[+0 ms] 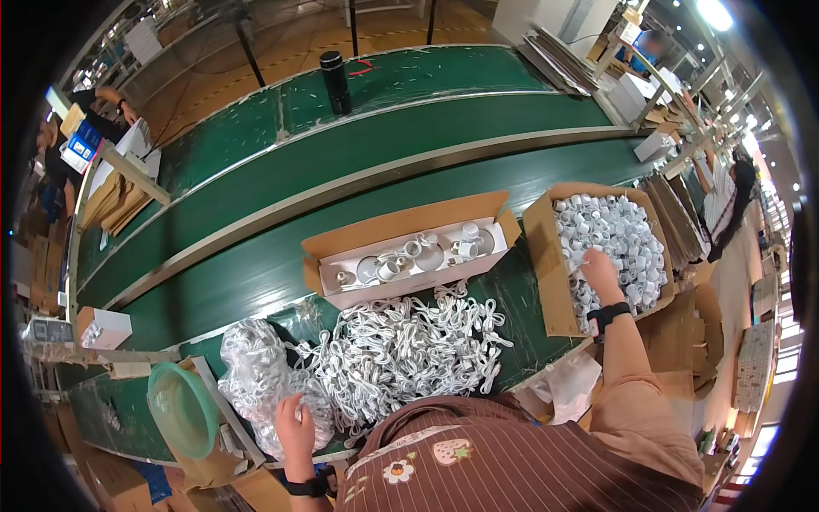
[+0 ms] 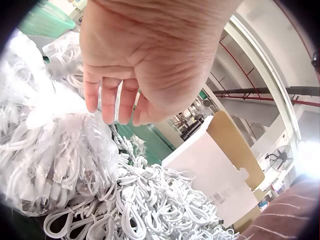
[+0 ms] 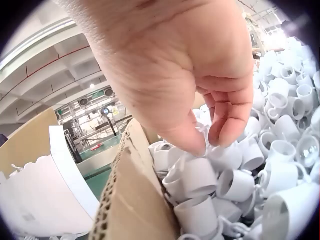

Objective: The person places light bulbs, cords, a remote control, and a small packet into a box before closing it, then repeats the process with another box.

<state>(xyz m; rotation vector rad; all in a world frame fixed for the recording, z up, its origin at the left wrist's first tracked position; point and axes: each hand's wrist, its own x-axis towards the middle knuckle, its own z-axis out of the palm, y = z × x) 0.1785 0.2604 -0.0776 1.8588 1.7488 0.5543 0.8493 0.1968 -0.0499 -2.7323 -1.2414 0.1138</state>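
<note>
My right hand (image 1: pixel 601 275) reaches into a cardboard box (image 1: pixel 546 264) heaped with white plastic lamp sockets (image 1: pixel 627 230). In the right wrist view its thumb and fingers nearly meet, pinching a white lamp socket (image 3: pixel 225 156) at the top of the heap, partly hidden by the fingers. My left hand (image 1: pixel 295 427) hovers by a clear plastic bag (image 1: pixel 256 358) of white cords, fingers loosely bent, holding nothing. A pile of bundled white cords (image 1: pixel 409 350) lies between the hands. Behind it, an open carton (image 1: pixel 384 294) holds several sockets and round pale discs.
A green mesh basket (image 1: pixel 183 410) stands at far left, near a small white box (image 1: pixel 104 328). Beyond the carton runs a green conveyor belt (image 1: pixel 256 256) with a raised metal rail. On the shelf stands a black bottle (image 1: pixel 335 83). Flat cardboard (image 1: pixel 674 222) leans right of the socket box.
</note>
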